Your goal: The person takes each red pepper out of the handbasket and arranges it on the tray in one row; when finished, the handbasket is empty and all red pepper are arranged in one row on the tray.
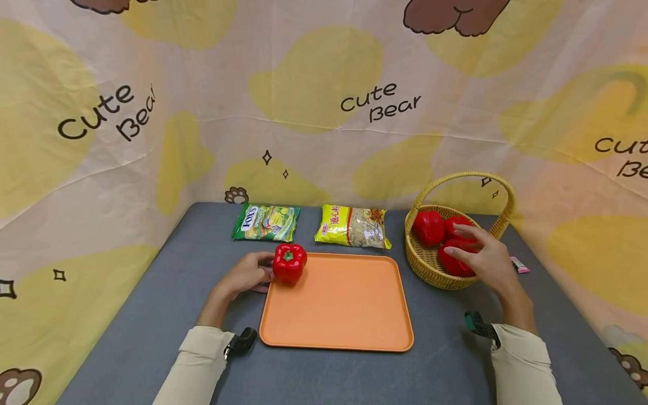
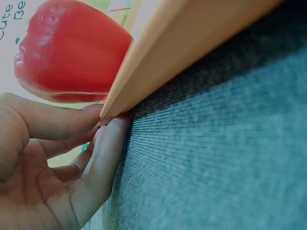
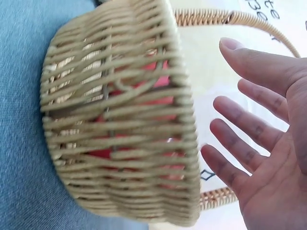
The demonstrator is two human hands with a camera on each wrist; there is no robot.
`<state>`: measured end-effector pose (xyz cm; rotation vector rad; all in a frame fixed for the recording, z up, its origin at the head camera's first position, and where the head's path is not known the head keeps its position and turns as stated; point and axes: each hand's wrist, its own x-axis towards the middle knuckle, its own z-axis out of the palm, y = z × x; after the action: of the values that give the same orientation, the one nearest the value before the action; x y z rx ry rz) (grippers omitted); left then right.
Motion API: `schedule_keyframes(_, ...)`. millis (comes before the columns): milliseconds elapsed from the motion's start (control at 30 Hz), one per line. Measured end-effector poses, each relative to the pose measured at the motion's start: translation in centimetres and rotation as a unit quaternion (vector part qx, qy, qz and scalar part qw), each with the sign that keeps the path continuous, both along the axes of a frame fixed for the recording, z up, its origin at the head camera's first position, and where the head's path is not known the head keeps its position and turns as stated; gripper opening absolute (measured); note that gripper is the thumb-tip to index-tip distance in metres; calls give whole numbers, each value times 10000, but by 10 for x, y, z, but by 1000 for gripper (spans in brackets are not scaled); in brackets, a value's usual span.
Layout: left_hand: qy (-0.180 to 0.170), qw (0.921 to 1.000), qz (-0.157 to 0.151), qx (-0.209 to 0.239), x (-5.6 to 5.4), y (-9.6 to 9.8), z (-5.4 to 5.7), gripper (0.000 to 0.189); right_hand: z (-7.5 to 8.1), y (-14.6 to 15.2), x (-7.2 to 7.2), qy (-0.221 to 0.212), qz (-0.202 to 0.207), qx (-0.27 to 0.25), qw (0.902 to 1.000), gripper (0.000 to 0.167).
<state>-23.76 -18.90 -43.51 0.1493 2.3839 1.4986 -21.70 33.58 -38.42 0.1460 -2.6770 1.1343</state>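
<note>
Inside, basket (image 1: 430, 264) holds red peppers (image 1: 428, 226).

Head view looks down over the table (image 1: 152, 315); wrist views sit close.

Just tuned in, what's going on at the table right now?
A person is working with red peppers. The left hand rests by a red pepper at the far left corner of the orange tray, fingers at the tray's edge. The right hand, fingers spread, hovers over the wicker basket, which holds more red peppers. Two snack packets lie behind the tray.
</note>
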Motion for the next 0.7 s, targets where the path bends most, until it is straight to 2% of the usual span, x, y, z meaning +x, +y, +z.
schedule_keyframes(200, -1, 10000, 5, 72, -1, 0, -2, 58, -4, 7, -2, -71, -144, 286, 9995, 68)
schedule_keyframes(400, 5, 9999, -2, 111, -2, -1, -3, 59, -9, 8, -6, -193, -112, 486, 9986, 70)
schedule_keyframes(700, -22, 9999, -23, 136, -3, -1, -3, 59, -16, 4, -10, 134, 80, 371, 9992, 64)
